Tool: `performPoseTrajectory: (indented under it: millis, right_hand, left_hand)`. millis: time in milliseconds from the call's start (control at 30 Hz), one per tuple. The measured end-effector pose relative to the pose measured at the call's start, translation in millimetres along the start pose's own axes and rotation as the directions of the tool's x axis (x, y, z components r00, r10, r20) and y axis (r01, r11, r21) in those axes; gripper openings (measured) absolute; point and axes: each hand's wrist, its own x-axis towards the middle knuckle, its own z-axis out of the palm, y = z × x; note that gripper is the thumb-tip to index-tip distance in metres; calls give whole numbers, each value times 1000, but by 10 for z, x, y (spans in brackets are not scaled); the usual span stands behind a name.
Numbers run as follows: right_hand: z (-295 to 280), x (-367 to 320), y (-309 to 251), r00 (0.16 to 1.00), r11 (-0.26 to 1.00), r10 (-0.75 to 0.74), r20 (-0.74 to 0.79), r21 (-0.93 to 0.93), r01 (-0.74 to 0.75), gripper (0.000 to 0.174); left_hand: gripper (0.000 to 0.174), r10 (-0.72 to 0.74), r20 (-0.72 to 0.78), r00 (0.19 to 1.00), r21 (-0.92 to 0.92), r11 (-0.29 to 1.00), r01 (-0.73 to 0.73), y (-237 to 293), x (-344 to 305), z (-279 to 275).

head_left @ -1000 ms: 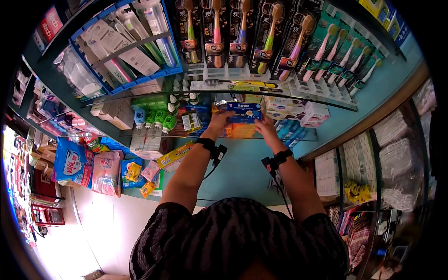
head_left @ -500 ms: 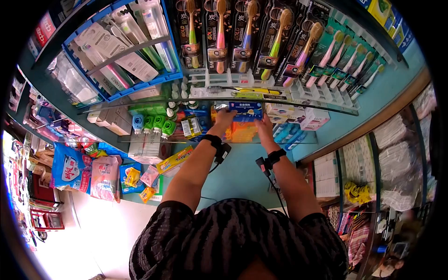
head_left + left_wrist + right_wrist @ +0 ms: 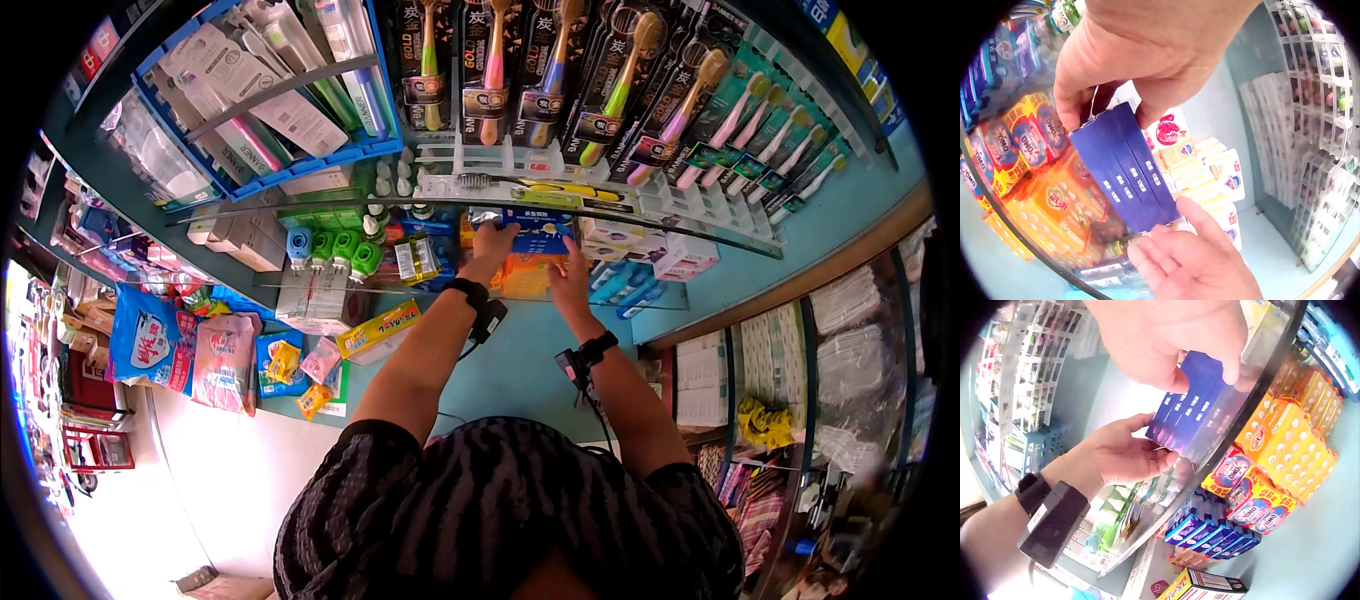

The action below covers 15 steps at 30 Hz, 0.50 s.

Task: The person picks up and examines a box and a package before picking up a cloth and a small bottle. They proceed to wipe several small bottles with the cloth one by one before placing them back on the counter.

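Several flat blue boxes (image 3: 1125, 169) with white print are stacked face to face, above the glass shelf. My left hand (image 3: 493, 243) grips one end of the stack between thumb and fingers, as the left wrist view shows. At the opposite end is my right hand (image 3: 1194, 265), its palm turned up and its fingers loosely extended, thumb right at the box corner. In the right wrist view the thumb and a finger of the right hand (image 3: 1172, 337) spread to either side of the stack's end. The top box's face (image 3: 543, 232) shows in the head view.
Orange packs (image 3: 1285, 444) and OMO boxes (image 3: 1254, 500) lie beneath the glass edge (image 3: 1254, 406). White soap boxes (image 3: 1210, 181) stand beside the stack. Green-capped bottles (image 3: 345, 250) are to the left, packaged toothbrushes (image 3: 490, 70) above. A yellow carton (image 3: 380, 332) lies on the lower counter.
My right hand has loosened from the box end and drawn slightly back, its fingers now spread. The left hand still holds the boxes. The head view has shifted a little.
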Motion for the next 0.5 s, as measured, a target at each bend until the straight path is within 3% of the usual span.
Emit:
performPoseTrajectory:
  millis: [67,267,300,433,500]
  right_hand:
    - [-39,-38,-32,996,998,61,66,10,-62,60]
    - [-33,-93,231,993,994,-32,-115,102,44,49]
    - [-97,-141,247,997,995,19,-74,97,-11,43]
    - [-221,-281,62,978,981,178,109,59,-185,20]
    - [-141,-315,-13,970,983,165,177,46,-176,13]
  left_hand:
    - [46,-5,-1,1000,-34,999,5,-14,19,25]
    - [46,100,-119,988,-177,977,-120,-56,-178,-69]
    - [40,209,-118,971,-117,968,-223,-16,-312,-195]
    - [38,348,-161,924,-169,912,-373,-135,-746,-661]
    - [42,418,-270,867,25,903,-428,-303,-892,-934]
